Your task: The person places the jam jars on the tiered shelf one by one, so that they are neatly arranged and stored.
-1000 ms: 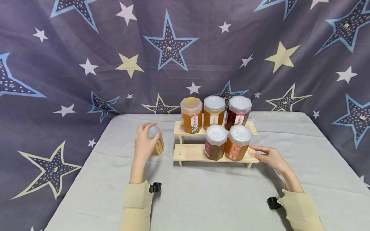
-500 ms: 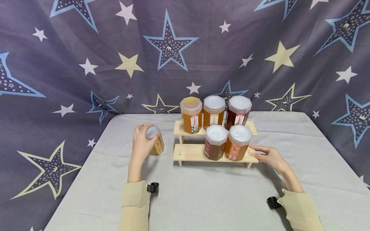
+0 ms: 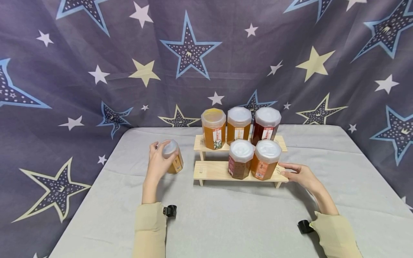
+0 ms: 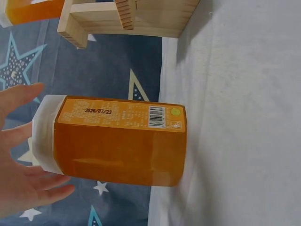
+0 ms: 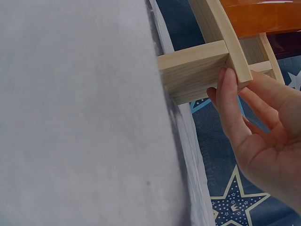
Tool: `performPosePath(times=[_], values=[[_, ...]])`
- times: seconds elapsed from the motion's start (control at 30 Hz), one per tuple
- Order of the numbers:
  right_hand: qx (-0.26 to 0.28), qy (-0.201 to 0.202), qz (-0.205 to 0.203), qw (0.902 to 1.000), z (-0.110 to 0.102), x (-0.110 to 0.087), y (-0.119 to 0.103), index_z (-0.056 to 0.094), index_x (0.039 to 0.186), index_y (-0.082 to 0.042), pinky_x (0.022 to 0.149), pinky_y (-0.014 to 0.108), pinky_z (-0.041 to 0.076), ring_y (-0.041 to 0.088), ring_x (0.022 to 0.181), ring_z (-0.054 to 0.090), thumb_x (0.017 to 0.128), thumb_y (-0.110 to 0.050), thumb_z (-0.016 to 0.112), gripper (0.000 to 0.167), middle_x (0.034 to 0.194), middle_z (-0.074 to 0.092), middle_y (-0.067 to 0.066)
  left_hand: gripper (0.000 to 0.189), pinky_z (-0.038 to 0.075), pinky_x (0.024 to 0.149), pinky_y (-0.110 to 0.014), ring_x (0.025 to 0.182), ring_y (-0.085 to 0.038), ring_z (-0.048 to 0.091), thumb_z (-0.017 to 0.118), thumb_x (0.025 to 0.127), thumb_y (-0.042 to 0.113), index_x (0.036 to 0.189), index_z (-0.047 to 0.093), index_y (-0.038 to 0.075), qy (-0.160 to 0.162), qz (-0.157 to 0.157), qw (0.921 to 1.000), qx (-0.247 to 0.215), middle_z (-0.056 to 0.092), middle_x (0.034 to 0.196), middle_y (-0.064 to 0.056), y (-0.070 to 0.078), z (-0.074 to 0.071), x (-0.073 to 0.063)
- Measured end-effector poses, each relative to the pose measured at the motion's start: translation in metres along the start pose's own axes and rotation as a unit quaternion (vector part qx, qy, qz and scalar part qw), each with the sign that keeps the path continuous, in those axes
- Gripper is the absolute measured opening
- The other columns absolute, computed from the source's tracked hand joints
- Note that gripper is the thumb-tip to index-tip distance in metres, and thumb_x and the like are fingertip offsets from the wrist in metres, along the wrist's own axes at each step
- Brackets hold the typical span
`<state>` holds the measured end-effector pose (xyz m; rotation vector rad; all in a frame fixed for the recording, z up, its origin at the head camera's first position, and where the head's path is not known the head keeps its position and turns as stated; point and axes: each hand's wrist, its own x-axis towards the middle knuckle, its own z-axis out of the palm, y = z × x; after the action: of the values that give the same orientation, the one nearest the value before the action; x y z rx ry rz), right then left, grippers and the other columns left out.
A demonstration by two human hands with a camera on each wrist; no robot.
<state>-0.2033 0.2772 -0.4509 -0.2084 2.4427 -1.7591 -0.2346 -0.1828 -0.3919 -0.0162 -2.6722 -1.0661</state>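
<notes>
A lidded plastic jar with amber contents (image 4: 120, 150) stands upright on the cloth, left of the wooden stand. My left hand (image 3: 158, 159) is about its white lid (image 4: 47, 134), the fingers nearly straight; in the left wrist view the thumb shows apart from the lid. My right hand (image 3: 301, 175) pinches the right end of the two-tier wooden stand's lower board (image 5: 237, 61). On that tier are a brownish jar (image 3: 239, 166) and an orange jar (image 3: 262, 166). The upper tier bears a yellow-lidded jar (image 3: 214, 134), an amber jar (image 3: 238, 130) and a dark red jar (image 3: 264, 130).
A pale grey cloth (image 3: 226, 218) covers the table. Behind it hangs a dark curtain printed with stars (image 3: 190, 46). The left part of the lower board (image 3: 211, 170) is bare. Black wrist cameras (image 3: 171, 210) sit by both sleeves.
My left hand has shifted slightly left and its fingers have loosened on the jar, which stays at nearly the same spot. The right hand and the stand have not moved.
</notes>
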Motion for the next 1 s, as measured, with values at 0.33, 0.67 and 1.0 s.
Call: performPosePath(times=[0.33, 0.67, 1.0], values=[[0.001, 0.002, -0.002, 1.0000, 0.000, 0.000, 0.003, 0.047, 0.119, 0.012, 0.066, 0.023, 0.050, -0.001, 0.079, 0.058, 0.082, -0.014, 0.062, 0.048, 0.099, 0.059, -0.017, 0.055, 0.029, 0.095, -0.053, 0.119, -0.044, 0.029, 0.064, 0.080, 0.027, 0.128, 0.044, 0.007, -0.002, 0.004, 0.9999, -0.009, 0.024, 0.129, -0.030, -0.007, 0.008, 0.000], [0.002, 0.003, -0.005, 1.0000, 0.000, 0.001, 0.004, 0.047, 0.119, 0.012, 0.066, 0.023, 0.050, 0.000, 0.077, 0.058, 0.082, -0.014, 0.063, 0.048, 0.097, 0.059, -0.019, 0.053, 0.032, 0.093, -0.053, 0.112, -0.044, 0.038, 0.068, 0.078, 0.021, 0.125, 0.047, 0.009, 0.024, 0.015, 0.9992, -0.029, 0.030, 0.125, -0.029, -0.012, 0.013, 0.002], [0.000, 0.004, -0.009, 1.0000, 0.000, 0.001, 0.005, 0.047, 0.118, 0.013, 0.065, 0.023, 0.050, -0.001, 0.077, 0.058, 0.082, -0.013, 0.062, 0.048, 0.095, 0.058, -0.021, 0.053, 0.034, 0.091, -0.053, 0.109, -0.042, 0.042, 0.069, 0.077, 0.025, 0.124, 0.049, 0.012, 0.035, 0.008, 0.9986, -0.040, 0.035, 0.121, -0.026, -0.016, 0.014, 0.002]])
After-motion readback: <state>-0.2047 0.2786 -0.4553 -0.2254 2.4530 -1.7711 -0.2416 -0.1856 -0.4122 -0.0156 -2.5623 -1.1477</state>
